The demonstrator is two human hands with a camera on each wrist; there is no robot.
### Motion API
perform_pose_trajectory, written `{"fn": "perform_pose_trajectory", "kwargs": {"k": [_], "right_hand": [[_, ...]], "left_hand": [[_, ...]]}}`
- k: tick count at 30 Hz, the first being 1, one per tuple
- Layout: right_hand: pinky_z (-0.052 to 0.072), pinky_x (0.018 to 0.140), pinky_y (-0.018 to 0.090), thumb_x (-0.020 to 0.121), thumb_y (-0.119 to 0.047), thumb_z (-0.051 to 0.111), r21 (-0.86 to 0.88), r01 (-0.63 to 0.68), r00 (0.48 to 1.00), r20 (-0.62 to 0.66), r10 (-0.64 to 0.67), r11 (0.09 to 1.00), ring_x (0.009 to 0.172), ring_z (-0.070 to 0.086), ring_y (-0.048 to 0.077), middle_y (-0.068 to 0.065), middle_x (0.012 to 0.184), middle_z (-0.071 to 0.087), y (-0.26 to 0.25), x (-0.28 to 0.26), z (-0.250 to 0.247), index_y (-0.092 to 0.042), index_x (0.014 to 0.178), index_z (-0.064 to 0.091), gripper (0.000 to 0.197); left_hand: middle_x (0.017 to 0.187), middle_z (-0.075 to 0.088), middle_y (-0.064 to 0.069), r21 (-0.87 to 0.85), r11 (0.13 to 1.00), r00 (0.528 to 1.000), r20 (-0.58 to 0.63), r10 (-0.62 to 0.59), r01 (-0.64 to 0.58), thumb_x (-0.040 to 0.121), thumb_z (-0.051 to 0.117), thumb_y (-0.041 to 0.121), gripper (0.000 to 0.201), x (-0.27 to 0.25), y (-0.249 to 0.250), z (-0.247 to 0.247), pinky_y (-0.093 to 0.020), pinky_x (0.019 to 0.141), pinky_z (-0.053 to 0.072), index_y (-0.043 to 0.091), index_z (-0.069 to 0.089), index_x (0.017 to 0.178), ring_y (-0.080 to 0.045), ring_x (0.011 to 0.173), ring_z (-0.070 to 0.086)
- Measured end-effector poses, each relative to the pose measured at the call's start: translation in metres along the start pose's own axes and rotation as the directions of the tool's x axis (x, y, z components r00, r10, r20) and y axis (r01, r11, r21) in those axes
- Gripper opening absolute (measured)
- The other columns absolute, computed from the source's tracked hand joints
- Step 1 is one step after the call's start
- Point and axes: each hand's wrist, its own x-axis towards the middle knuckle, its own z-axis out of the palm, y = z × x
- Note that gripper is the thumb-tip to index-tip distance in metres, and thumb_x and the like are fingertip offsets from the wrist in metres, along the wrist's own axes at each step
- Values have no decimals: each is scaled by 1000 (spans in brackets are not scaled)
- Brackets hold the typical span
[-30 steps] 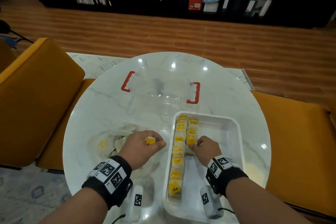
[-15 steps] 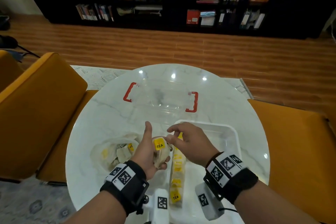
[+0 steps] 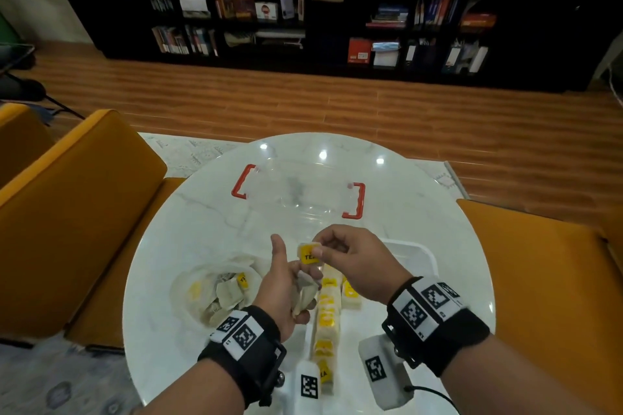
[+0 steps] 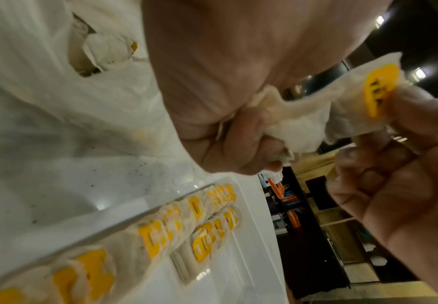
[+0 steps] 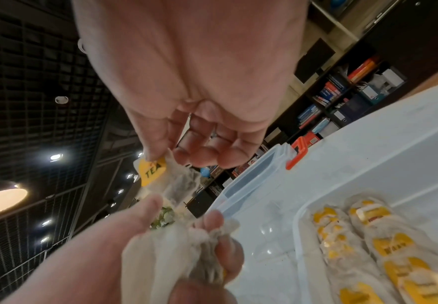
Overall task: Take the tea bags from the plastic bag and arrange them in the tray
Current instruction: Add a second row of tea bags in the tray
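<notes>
Overhead, the right hand (image 3: 357, 266) pinches a papery yellow-tagged tea bag (image 3: 309, 254); the left hand's (image 3: 286, 293) grip bunches crumpled tea bags (image 3: 305, 293).

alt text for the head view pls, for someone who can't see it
Over a round white table, the right hand pinches a yellow-tagged tea bag from a bunch of tea bags gripped by the left hand. Below lie a white tray with rows of tea bags and a plastic bag.

Near your table's (image 3: 188, 232) far edge lies a clear lid (image 3: 296, 190) with red clips. Orange chairs (image 3: 67, 212) flank you; a dark bookshelf (image 3: 337, 27) stands beyond.
</notes>
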Motion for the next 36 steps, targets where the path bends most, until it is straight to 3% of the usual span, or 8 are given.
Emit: {"fn": "perform_pose_trajectory", "kwargs": {"k": [3,8,12,14,17,22,28,36], "right_hand": [[52,76,27,87,-21,68,-11,-2,1000,-29,2,1000,77,63,11,-6,80,70,1,1,-9,-31,81,67,11],[55,81,39,84,-20,70,-53,-23,1000,-23,22,998,82,65,18,-3,80,70,3,0,-20,-32,78,69,13],[51,69,31,84,-21,71,-16,12,997,-76,-13,1000,66,58,14,-14,72,65,5,0,-20,-28,82,70,7],[45,62,24,84,-22,71,3,-6,994,-111,6,1000,56,46,7,-22,69,60,11,-2,-20,-29,88,69,8],[49,66,36,86,-29,69,10,-76,991,-111,77,997,62,53,18,-10,73,65,24,-6,-21,-28,90,69,5],[46,64,30,89,-22,65,51,-252,958,-130,257,966,58,53,11,-6,70,63,63,-14,-15,-20,83,66,7],[40,48,21,91,-24,62,-73,-573,819,-99,565,817,52,56,13,-3,70,61,120,-26,-2,-21,87,57,7],[44,51,25,90,-17,61,-40,-658,747,-163,644,752,51,58,15,0,65,61,142,-28,17,-20,82,55,11]], "left_hand": [[64,49,-5,106,986,991,-37,130,-126,70,31,85,76,1,4,-10,-20,46,22,16,60,66,-16,45,35],[58,54,9,439,756,866,124,485,-486,60,86,51,41,2,20,-22,-23,48,42,39,72,97,-10,50,45],[65,63,4,522,657,837,271,476,-543,65,81,51,25,7,27,-11,-25,52,45,37,76,85,-11,55,54],[60,60,14,546,642,837,260,482,-539,73,81,41,8,10,26,-7,-22,52,42,35,74,75,-6,52,52],[55,59,19,548,636,836,282,471,-543,81,77,26,6,13,20,-2,-13,51,38,28,73,77,2,48,50],[45,53,13,658,629,904,217,367,-414,76,80,39,21,25,-1,-6,-17,44,39,21,73,84,-1,38,46],[81,69,5,803,516,938,145,314,-297,76,78,44,15,41,-21,-22,-26,70,54,31,71,81,-9,73,64],[92,70,7,832,477,946,157,285,-282,79,75,44,15,48,-25,-27,-22,76,51,32,69,87,-7,85,64]]}}
